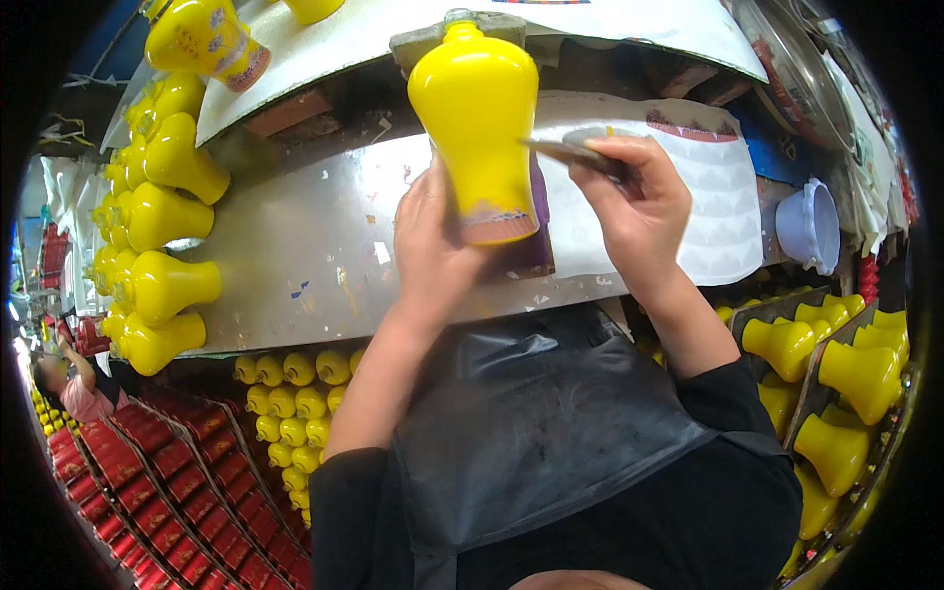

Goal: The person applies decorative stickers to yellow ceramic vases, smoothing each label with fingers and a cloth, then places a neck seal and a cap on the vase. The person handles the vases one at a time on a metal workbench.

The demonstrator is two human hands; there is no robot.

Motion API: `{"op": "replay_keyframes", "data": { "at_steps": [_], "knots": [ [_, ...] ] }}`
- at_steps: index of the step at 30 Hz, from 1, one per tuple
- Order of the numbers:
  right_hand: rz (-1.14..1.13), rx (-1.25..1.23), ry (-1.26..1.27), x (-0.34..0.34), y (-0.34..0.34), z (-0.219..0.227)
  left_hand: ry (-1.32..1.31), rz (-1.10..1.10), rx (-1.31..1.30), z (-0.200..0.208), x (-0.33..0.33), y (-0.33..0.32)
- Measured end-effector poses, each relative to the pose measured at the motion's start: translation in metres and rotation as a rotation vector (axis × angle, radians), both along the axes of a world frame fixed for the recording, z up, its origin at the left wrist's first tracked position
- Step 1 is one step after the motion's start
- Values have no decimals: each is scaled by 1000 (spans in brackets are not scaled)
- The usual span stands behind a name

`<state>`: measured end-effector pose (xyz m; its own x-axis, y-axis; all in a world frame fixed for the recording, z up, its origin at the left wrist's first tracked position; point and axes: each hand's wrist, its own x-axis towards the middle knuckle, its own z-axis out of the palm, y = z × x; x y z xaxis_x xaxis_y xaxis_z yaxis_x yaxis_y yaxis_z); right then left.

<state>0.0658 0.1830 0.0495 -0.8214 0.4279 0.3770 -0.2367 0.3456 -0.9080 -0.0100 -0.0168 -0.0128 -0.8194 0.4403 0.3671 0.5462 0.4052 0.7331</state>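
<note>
A glossy yellow vase-shaped bottle stands out in front of me, its narrow neck pointing away and lying by a grey block. Round its foot runs a pinkish-brown patterned band. My left hand is closed on the bottle near this foot, the fingers partly hidden behind it. In my right hand a thin dark tool with a pointed end is pinched; its exact kind does not show. The tool's tip is at the bottle's right side; I cannot tell whether it touches.
Yellow bottles lie stacked along the left table edge. A white decal sheet covers the metal table's right part, beside a pale purple bucket. Racks of yellow bottles and red boxes stand below. Someone sits far left.
</note>
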Motion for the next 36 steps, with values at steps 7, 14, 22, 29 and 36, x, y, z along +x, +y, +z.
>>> {"op": "replay_keyframes", "data": {
  "at_steps": [7,14,22,29,36],
  "knots": [
    [182,613,33,-12,-2,15,-65,31,77,6,6,4],
    [281,737,84,-22,5,16,3,27,79,4,3,6],
    [319,688,91,-19,5,18,-5,11,105,10,0,9],
    [-2,421,68,-21,27,1,-26,-19,100,12,-4,8],
    [117,-560,-514,21,63,-26,22,23,41,11,-2,8]
  ]
}}
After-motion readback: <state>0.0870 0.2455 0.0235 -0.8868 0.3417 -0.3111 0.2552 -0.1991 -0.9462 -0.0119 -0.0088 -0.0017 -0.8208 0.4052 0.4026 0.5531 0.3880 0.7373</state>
